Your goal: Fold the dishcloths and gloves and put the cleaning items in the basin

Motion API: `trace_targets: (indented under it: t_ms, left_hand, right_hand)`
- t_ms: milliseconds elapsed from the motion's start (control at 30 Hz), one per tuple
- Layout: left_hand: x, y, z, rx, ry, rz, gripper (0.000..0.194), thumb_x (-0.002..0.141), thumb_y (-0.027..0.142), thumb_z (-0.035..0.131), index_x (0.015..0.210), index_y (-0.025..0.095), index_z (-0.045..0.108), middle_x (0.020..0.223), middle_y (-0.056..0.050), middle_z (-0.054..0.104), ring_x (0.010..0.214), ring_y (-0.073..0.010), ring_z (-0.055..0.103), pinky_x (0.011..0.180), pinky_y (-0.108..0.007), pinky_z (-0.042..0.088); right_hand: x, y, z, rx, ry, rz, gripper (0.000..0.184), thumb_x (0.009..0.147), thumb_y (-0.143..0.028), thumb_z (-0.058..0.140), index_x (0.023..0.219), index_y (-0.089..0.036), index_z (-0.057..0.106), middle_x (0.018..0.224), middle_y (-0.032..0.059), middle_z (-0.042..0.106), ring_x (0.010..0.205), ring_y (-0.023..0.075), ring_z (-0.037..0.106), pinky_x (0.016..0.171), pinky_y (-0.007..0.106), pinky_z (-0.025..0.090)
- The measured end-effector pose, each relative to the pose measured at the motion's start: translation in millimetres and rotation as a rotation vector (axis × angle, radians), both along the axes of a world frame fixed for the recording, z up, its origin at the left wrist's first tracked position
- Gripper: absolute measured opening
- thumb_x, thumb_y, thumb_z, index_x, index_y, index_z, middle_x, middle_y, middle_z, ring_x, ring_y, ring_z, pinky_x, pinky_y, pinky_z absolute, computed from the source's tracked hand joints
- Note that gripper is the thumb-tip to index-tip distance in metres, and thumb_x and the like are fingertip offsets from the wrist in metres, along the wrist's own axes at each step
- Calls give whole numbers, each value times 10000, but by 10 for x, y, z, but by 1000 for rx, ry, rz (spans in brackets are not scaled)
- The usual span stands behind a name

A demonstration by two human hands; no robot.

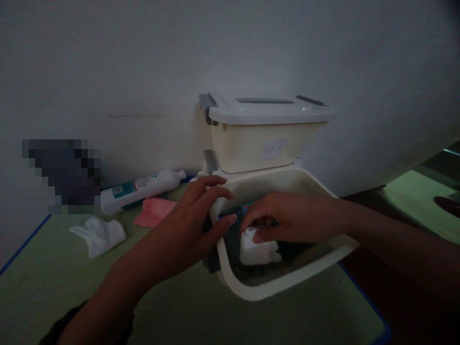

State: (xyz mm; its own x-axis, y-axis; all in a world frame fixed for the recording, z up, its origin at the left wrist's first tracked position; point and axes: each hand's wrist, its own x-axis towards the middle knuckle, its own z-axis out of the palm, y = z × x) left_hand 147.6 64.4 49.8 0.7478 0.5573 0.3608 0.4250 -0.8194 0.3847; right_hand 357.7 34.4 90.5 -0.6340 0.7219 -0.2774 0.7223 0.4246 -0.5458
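Note:
An open cream box point(283, 286) stands on the table with its lid off. My right hand point(276, 218) reaches into it from the right, thumb and fingers closed on a small white bundle point(253, 251) that looks like folded cloth. Over the box's left rim, my left hand point(201, 213) has its fingers apart and holds nothing; whether it touches the rim I cannot tell. Beneath the bundle lie dark, mesh-like items point(233, 239), partly hidden by my right hand.
Behind is a closed cream box point(240, 143) with a white lid and grey clips. To the left lie a white bottle point(151, 184) on its side, a pink cloth point(154, 212) and a crumpled white cloth point(104, 237). A wall point(143, 72) rises behind the table.

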Motion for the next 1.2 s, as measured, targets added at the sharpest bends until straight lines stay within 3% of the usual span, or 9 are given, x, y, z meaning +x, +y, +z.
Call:
trace_targets:
  t_ms: [100, 333, 567, 700, 833, 1000, 1200]
  left_hand:
    - [-14, 50, 1, 15, -10, 3, 255, 900, 272, 437, 1144, 200, 424, 1250, -85, 427, 1165, -202, 426, 974, -358, 376]
    - [-75, 95, -12, -57, -3, 63, 224, 906, 267, 415, 1113, 184, 391, 1104, -66, 484, 965, -187, 530, 893, -368, 426]
    - [-69, 120, -13, -80, -15, 47, 217, 901, 298, 426, 1073, 165, 427, 1109, -71, 477, 861, -161, 555, 789, -326, 466]
    - [-78, 108, 21, -155, -17, 32, 237, 895, 311, 442, 1075, 157, 429, 1086, -67, 491, 786, -133, 573, 763, -309, 476]
    - [-93, 104, 29, -204, -10, 31, 233, 898, 322, 434, 1070, 166, 424, 1113, -72, 482, 813, -143, 586, 762, -325, 481]
    - [-97, 116, 20, -223, -27, 12, 229, 900, 328, 426, 1070, 176, 418, 1139, -76, 465, 812, -142, 599, 766, -333, 488]
    - [-98, 121, 28, -207, -36, 1, 213, 901, 333, 413, 1048, 180, 425, 1125, -72, 464, 760, -127, 612, 746, -313, 500]
  right_hand:
    - [-113, 58, -131, -88, -35, 88, 169, 798, -177, 596, 941, -139, 676, 781, 11, 701, 660, 129, 628, 589, 226, 423]
    - [-282, 6, -404, 195, -145, 87, 161, 793, -160, 604, 929, -205, 677, 879, 32, 719, 814, 191, 650, 714, 280, 445]
    - [-282, 1, -401, 461, -280, 35, 291, 726, -294, 686, 971, -151, 623, 945, 107, 665, 867, 249, 605, 738, 345, 434]
    - [-193, -18, -319, 389, -256, 33, 95, 806, -274, 593, 819, -191, 639, 798, 39, 641, 703, 182, 593, 634, 295, 412]
    - [-136, -76, -346, 258, -234, 124, 84, 791, -274, 612, 767, -195, 628, 814, 28, 633, 755, 176, 589, 627, 271, 403]
    - [-200, -59, -412, 144, -314, 128, 77, 773, -241, 624, 765, -173, 659, 784, 47, 662, 721, 175, 597, 641, 275, 415]
    - [-251, -14, -308, 90, -297, 101, 132, 794, -204, 577, 755, -179, 700, 787, 52, 692, 764, 183, 615, 702, 288, 420]
